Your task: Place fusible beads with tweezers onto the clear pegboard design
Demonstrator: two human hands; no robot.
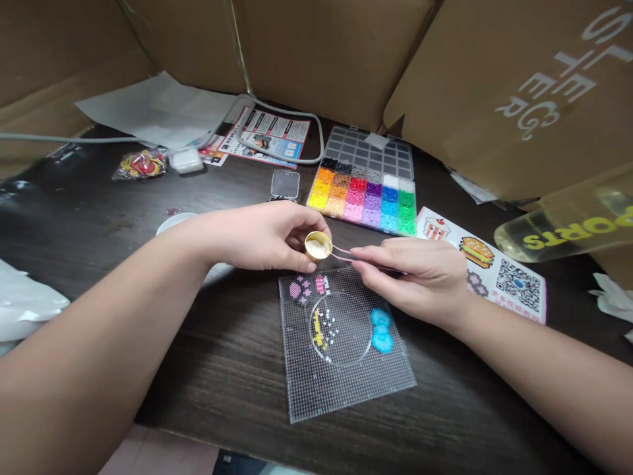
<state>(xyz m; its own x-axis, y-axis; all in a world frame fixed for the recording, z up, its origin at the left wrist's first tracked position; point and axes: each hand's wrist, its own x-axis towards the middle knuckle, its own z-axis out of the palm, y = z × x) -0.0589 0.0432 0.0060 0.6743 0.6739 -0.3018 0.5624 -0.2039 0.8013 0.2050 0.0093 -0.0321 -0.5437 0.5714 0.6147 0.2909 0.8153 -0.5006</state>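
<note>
Pinching the cup (318, 248) between thumb and fingers by the pegboard's (346, 392) far edge, the left hand (262, 237) is nearer it; the right hand (425, 274) pinches tweezers (342, 250), long axis pointing leftward, tips at the cup's right side, contact unclear.

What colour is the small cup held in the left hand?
The small cup is golden yellow, shown best in the head view.
</note>
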